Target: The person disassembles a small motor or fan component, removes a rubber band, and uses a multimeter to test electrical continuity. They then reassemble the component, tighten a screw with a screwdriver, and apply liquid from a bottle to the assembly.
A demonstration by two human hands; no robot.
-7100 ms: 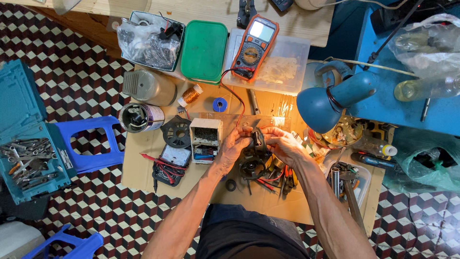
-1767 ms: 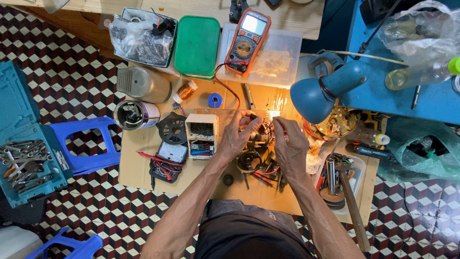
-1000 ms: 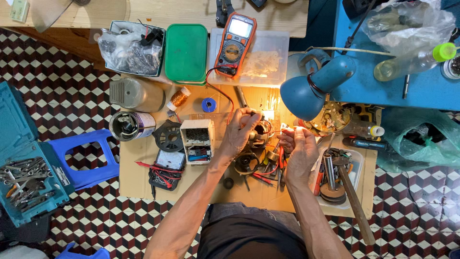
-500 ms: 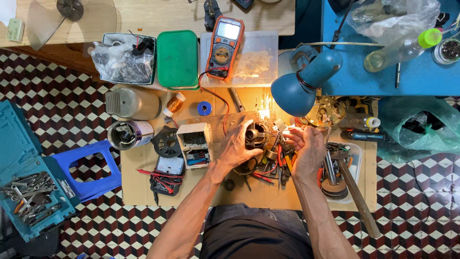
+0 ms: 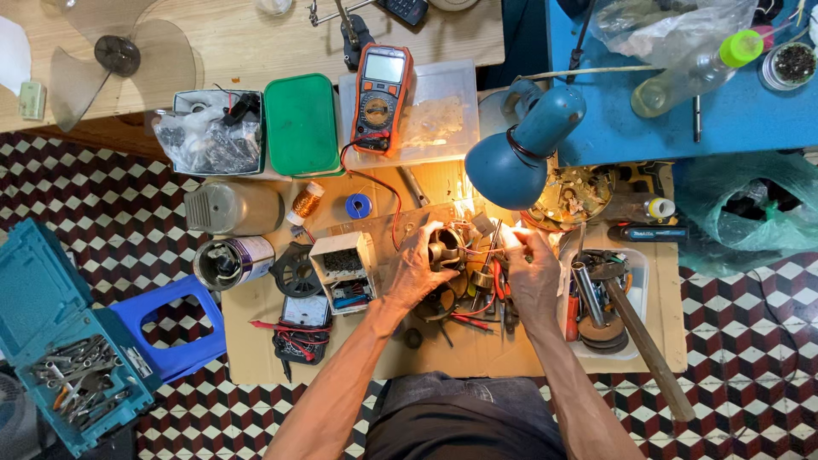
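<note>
Near the middle of the cardboard-covered worktable [image 5: 358, 362], the left hand [image 5: 415, 271] is wrapped around a small round metal motor with copper windings [image 5: 445, 247]. Just beside it, the right hand [image 5: 530, 268] pinches thin wires [image 5: 486, 253] under the blue desk lamp [image 5: 520, 153].

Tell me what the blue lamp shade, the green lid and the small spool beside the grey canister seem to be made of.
The lamp shade looks like painted metal: smooth blue coat with a dull sheen. The green lid seems to be moulded plastic, matte, with rounded corners and a raised rim. The spool appears wound with fine copper wire, judging by its shiny orange-brown turns; its pale ends are probably plastic.
</note>
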